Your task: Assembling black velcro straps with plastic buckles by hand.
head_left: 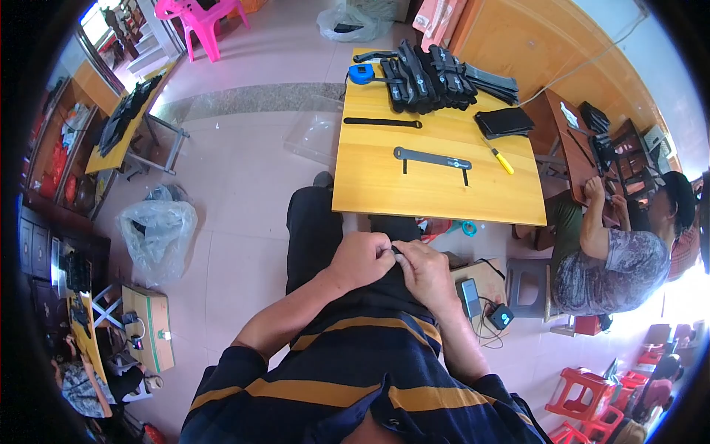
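Note:
My left hand (364,259) and my right hand (427,272) meet over my lap, just off the near edge of the yellow table (362,189). Fingers of both hands are closed around a small black piece (396,250), mostly hidden, so its kind does not show. On the table lies a grey strap-like strip (433,157) with two short black tabs below it. Farther back are a long black strap (382,123), a yellow-handled tool (503,160) and a stack of flat black pieces (505,123).
Bundled black straps (429,78) and a blue tape measure (362,72) occupy the table's far end. To the right, a person (617,259) sits at a brown table (566,140). A phone (470,297) rests on a cardboard box (484,277). A clear plastic bag (157,233) stands on the left floor.

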{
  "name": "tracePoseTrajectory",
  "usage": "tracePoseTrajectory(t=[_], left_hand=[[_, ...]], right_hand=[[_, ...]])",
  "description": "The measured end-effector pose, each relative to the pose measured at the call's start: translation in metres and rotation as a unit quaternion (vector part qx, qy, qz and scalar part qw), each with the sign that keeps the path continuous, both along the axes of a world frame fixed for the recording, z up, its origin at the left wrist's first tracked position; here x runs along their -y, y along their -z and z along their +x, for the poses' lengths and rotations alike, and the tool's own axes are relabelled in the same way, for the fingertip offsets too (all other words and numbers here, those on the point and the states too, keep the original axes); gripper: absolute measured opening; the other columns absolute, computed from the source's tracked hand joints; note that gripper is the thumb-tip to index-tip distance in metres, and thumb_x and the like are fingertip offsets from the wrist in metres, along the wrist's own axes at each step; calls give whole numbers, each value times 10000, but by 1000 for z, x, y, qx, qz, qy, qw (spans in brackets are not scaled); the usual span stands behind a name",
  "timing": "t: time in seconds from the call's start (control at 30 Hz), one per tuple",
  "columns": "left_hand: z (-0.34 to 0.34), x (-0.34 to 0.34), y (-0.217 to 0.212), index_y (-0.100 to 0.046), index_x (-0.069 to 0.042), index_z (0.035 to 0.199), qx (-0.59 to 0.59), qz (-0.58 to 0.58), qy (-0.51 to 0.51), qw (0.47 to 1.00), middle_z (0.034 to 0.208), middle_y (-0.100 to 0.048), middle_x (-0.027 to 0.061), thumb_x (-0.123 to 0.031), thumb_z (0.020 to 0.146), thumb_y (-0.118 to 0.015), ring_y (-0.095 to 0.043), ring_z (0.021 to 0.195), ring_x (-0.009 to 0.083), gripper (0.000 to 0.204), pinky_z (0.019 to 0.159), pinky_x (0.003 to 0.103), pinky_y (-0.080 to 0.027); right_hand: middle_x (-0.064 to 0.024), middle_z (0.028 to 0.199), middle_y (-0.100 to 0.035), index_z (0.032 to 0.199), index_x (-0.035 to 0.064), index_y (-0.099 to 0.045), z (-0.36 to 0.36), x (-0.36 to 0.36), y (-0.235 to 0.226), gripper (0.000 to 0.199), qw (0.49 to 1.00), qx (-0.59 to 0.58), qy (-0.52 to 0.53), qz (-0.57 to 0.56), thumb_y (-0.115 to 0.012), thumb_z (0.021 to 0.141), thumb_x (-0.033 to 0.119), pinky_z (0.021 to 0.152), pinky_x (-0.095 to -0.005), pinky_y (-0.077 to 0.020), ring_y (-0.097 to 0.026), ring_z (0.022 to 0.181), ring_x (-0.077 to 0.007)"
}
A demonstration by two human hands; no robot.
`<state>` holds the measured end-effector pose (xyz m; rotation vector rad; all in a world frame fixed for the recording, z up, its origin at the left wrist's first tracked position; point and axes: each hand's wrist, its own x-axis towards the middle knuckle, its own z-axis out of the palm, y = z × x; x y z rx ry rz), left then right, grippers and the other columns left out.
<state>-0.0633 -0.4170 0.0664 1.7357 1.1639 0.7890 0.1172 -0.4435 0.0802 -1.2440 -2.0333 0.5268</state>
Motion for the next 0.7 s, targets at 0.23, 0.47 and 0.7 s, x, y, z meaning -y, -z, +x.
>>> tracePoseTrajectory(t=[0.23,0.47,0.7], left_hand=[[13,6,2,-574,-29,637,-28,150,-96,984,581,-570,175,-90,720,-676,-579,502,344,145,461,394,-421],[21,2,5,-517,-14,641,76,162,-85,980,498,-359,65,31,697,-631,-338,465,84,135,444,293,-301],[32,5,4,-540,-19,697,207,62,-69,974,550,-395,-18,51,736,-606,-361,529,35,103,477,265,-279]], right_hand=[[-174,922,-678,1070,2,-668,-5,5,-3,198,999,29,24,6,-639,876,26,663,-419,-557,-681,804,-358],[-177,843,-674,1033,5,-686,-6,6,-3,197,995,-73,65,23,-653,839,3,612,-367,-534,-664,696,-322],[-73,753,-655,958,9,-693,-3,-3,3,145,964,-218,144,-57,-620,836,-16,579,-249,-453,-578,628,-105]])
